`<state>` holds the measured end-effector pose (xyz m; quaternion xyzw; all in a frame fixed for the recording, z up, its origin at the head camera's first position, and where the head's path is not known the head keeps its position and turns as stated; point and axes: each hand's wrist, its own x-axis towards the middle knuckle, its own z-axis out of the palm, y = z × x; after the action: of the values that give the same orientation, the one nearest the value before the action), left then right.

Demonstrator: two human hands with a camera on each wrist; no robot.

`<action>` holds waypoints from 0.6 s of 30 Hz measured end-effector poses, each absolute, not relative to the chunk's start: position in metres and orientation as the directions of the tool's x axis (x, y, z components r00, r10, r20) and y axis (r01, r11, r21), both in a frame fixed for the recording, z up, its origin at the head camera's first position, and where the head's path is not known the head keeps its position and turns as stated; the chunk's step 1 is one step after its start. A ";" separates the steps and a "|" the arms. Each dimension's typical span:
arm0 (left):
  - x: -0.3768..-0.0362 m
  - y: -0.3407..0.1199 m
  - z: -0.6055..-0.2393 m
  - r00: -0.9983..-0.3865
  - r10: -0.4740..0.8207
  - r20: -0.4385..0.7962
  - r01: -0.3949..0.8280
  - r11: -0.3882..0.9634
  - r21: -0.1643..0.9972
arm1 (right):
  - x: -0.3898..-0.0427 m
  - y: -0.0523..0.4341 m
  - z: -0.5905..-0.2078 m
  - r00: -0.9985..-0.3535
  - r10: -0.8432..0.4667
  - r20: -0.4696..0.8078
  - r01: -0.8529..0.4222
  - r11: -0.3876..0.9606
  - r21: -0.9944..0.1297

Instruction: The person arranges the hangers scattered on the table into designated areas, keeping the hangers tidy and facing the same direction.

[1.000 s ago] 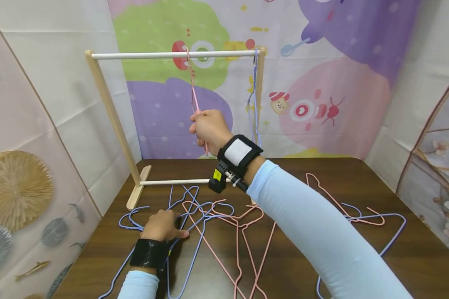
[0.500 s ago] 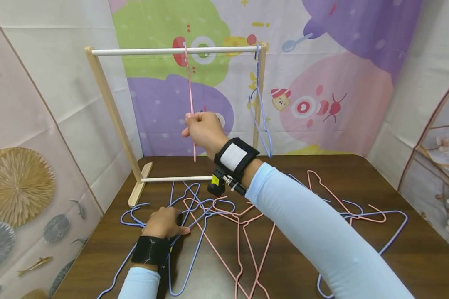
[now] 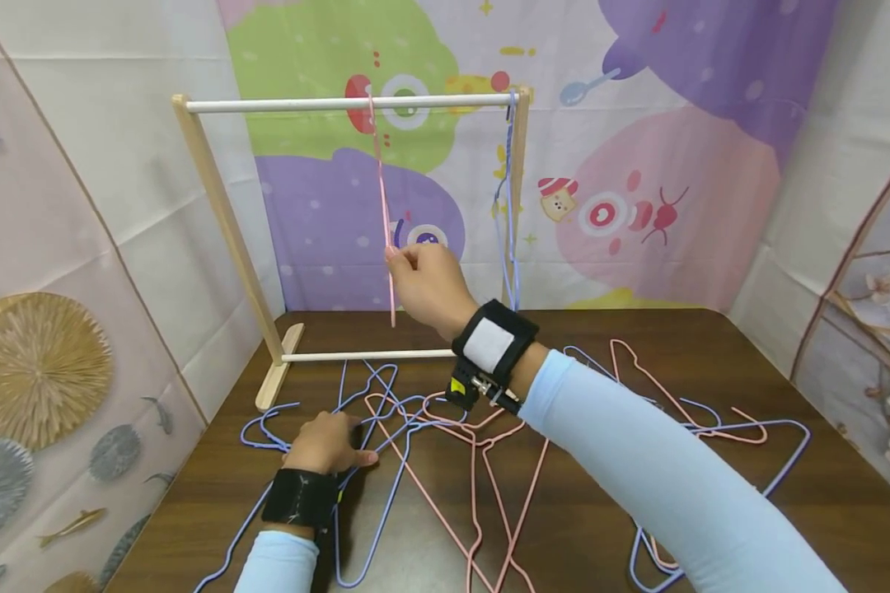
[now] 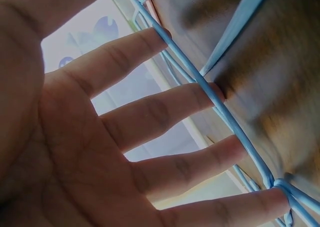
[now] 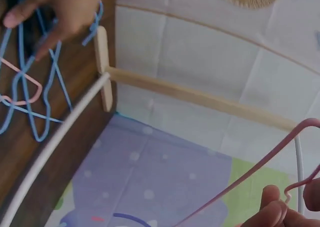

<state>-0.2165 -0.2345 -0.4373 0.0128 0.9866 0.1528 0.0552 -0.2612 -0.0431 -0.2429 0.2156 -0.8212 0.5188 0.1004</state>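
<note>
A pink wire hanger [image 3: 381,181] hangs edge-on from the white top rail [image 3: 282,105] of a wooden rack. My right hand [image 3: 424,280] is raised in front of the rack and pinches the pink hanger's lower part between fingertips and thumb; the right wrist view shows the pink hanger [image 5: 250,174] at those fingertips [image 5: 272,207]. A blue hanger [image 3: 510,206] hangs at the rail's right end. My left hand [image 3: 326,441] lies flat on the table, and its straight fingers [image 4: 150,152] press on a blue hanger wire [image 4: 235,127].
Several pink hangers [image 3: 475,478] and blue hangers [image 3: 263,428] lie tangled on the dark wooden table [image 3: 578,527], with more [image 3: 712,428] at the right. The rack's left post [image 3: 222,222] and foot [image 5: 102,67] stand at the back left. Printed cloth walls close in three sides.
My right hand has dropped a little and drifted right along the pink hanger, which swung slightly. The blue hanger on the rail swung and settled. The left hand stayed put.
</note>
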 end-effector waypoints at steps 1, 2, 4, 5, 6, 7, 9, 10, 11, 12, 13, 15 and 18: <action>-0.216 -0.234 -0.438 -0.993 0.042 -0.107 0.008 0.954 0.301 | -0.259 -0.040 -0.246 -0.883 -0.262 0.389 -0.465 0.378 -0.800; -0.216 -0.234 -0.438 -0.993 0.043 -0.109 0.009 0.954 0.298 | -0.257 -0.038 -0.249 -0.879 -0.276 0.388 -0.471 0.387 -0.793; -0.216 -0.234 -0.439 -0.993 0.046 -0.113 0.011 0.956 0.294 | -0.253 -0.034 -0.253 -0.875 -0.300 0.379 -0.475 0.390 -0.789; -0.216 -0.234 -0.439 -0.992 0.048 -0.113 0.013 0.956 0.292 | -0.249 -0.032 -0.254 -0.875 -0.315 0.367 -0.472 0.387 -0.792; -0.216 -0.234 -0.439 -0.992 0.049 -0.113 0.014 0.956 0.292 | -0.247 -0.030 -0.256 -0.873 -0.329 0.359 -0.472 0.391 -0.790; -0.216 -0.234 -0.439 -0.993 0.046 -0.111 0.012 0.955 0.295 | -0.245 -0.028 -0.258 -0.869 -0.345 0.355 -0.478 0.393 -0.786; -0.217 -0.234 -0.438 -0.993 0.042 -0.108 0.008 0.954 0.300 | -0.240 -0.024 -0.262 -0.860 -0.374 0.348 -0.488 0.397 -0.777; -0.217 -0.234 -0.437 -0.993 0.041 -0.108 0.007 0.954 0.301 | -0.237 -0.023 -0.264 -0.854 -0.390 0.343 -0.493 0.402 -0.772; -0.218 -0.234 -0.437 -0.993 0.039 -0.108 0.005 0.953 0.302 | -0.234 -0.021 -0.267 -0.849 -0.406 0.336 -0.498 0.406 -0.766; -0.218 -0.234 -0.437 -0.993 0.038 -0.110 0.003 0.953 0.302 | -0.232 -0.019 -0.270 -0.844 -0.421 0.333 -0.505 0.414 -0.757; -0.218 -0.234 -0.437 -0.993 0.037 -0.113 0.001 0.953 0.302 | -0.229 -0.018 -0.273 -0.840 -0.435 0.324 -0.507 0.417 -0.754; -0.219 -0.234 -0.437 -0.992 0.041 -0.117 0.004 0.955 0.297 | -0.224 -0.014 -0.280 -0.837 -0.459 0.297 -0.501 0.426 -0.753; -0.219 -0.233 -0.437 -0.993 0.044 -0.113 0.009 0.955 0.295 | -0.218 -0.005 -0.291 -0.828 -0.491 0.270 -0.504 0.441 -0.742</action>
<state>-0.2187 -0.2330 -0.4368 0.0135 0.9870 0.1487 0.0593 -0.2182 -0.0053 -0.2910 0.2932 -0.8489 0.4398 0.0071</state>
